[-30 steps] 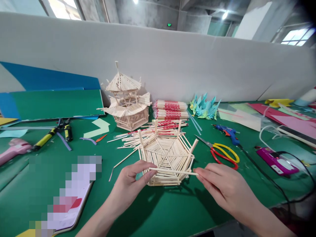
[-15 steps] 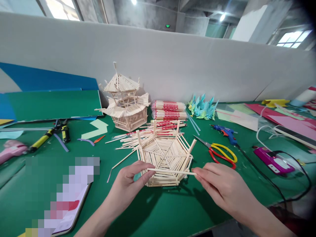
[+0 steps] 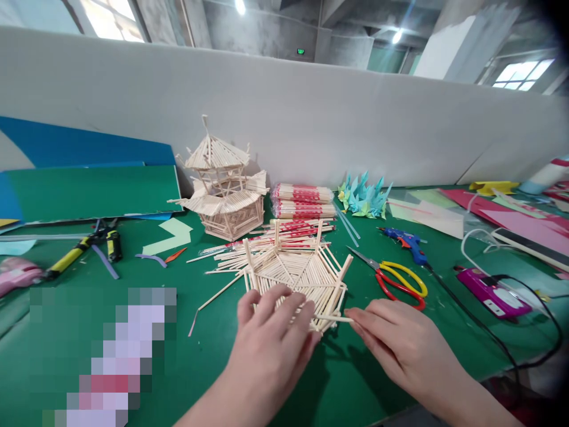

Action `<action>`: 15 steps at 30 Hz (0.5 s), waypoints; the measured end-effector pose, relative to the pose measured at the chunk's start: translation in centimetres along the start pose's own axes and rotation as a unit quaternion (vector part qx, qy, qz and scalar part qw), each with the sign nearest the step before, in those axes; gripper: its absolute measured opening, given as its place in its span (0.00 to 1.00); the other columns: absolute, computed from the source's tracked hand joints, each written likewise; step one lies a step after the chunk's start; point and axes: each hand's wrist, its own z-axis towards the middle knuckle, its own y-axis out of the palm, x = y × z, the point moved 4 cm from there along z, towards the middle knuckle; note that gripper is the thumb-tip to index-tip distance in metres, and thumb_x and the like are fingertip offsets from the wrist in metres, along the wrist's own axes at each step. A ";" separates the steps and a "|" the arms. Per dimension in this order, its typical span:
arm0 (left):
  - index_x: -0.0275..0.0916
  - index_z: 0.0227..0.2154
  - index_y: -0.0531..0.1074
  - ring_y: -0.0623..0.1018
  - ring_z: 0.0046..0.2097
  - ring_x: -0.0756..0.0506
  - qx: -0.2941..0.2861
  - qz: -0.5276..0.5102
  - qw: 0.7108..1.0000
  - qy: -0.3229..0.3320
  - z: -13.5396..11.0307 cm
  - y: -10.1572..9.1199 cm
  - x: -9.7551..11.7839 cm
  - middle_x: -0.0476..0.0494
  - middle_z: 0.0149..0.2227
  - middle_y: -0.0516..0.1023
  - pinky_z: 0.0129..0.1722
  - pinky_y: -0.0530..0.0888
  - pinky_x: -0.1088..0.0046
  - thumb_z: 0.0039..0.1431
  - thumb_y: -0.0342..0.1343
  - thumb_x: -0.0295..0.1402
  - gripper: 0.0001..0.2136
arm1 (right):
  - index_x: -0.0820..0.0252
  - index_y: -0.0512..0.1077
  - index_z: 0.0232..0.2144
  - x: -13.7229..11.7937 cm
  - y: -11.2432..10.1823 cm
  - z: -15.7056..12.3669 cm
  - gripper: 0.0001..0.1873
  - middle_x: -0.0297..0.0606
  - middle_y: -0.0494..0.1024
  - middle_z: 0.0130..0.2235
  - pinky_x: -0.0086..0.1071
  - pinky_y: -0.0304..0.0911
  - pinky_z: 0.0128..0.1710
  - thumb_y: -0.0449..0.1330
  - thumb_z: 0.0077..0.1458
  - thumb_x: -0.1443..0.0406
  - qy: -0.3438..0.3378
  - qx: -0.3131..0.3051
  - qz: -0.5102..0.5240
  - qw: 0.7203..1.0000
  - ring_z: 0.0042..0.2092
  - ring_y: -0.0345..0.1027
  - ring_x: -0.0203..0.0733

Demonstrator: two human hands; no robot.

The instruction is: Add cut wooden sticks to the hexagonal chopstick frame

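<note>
A hexagonal tray built of thin wooden sticks (image 3: 306, 270) stands on the green table (image 3: 213, 356) in front of me. My left hand (image 3: 271, 338) lies over its near side, fingers stretched out and spread on the sticks. My right hand (image 3: 391, 338) is at the tray's near right corner, fingertips pinched on the end of a single wooden stick (image 3: 334, 318) that lies along the near rim. Most of that stick is hidden under my left hand.
A finished stick pagoda (image 3: 222, 187) stands behind, with bundled chopsticks (image 3: 302, 200) and loose sticks (image 3: 231, 258) beside it. Yellow-and-red scissors (image 3: 395, 279), a blue glue gun (image 3: 406, 240), a purple device (image 3: 493, 293) with cables lie right. Pliers (image 3: 84, 246) and coloured card sit left.
My left hand let go of the stick's left end and moved up over the tray's near side, fingers now spread flat. The right hand stayed on the stick's right end.
</note>
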 end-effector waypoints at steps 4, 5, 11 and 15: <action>0.39 0.36 0.72 0.71 0.39 0.42 -0.063 -0.016 0.998 -0.002 1.4 1.5 1.7 0.48 0.33 0.79 0.41 0.56 0.60 0.61 0.47 0.29 0.08 | 0.58 0.70 0.41 -0.1 0.0 0.1 0.11 0.35 0.70 0.27 0.31 0.53 0.28 0.49 0.60 0.67 0.002 -0.004 -0.004 1.000 0.29 0.62 0.38; 0.39 0.35 0.72 0.71 0.38 0.42 -0.076 -0.019 0.997 -0.002 1.6 1.8 1.8 0.48 0.32 0.79 0.40 0.56 0.61 0.61 0.46 0.29 0.09 | 0.58 0.70 0.40 -0.1 -0.1 0.1 0.11 0.35 0.70 0.27 0.31 0.53 0.28 0.49 0.60 0.67 0.001 -0.004 -0.006 1.000 0.29 0.62 0.38; 0.39 0.31 0.71 0.69 0.32 0.44 -0.102 -0.030 0.994 0.007 1.8 2.5 1.4 0.48 0.25 0.75 0.33 0.55 0.63 0.61 0.44 0.27 0.10 | 0.59 0.71 0.38 -0.2 -0.3 0.4 0.11 0.35 0.70 0.26 0.31 0.52 0.28 0.49 0.59 0.67 -0.002 0.002 -0.010 1.000 0.28 0.61 0.37; 0.40 0.29 0.71 0.68 0.31 0.45 -0.075 -0.041 0.996 0.009 1.5 2.7 1.2 0.48 0.23 0.73 0.32 0.54 0.63 0.61 0.42 0.28 0.12 | 0.59 0.71 0.37 -0.4 -0.4 0.5 0.11 0.34 0.70 0.26 0.31 0.52 0.27 0.49 0.59 0.67 -0.004 0.009 -0.009 1.000 0.28 0.61 0.37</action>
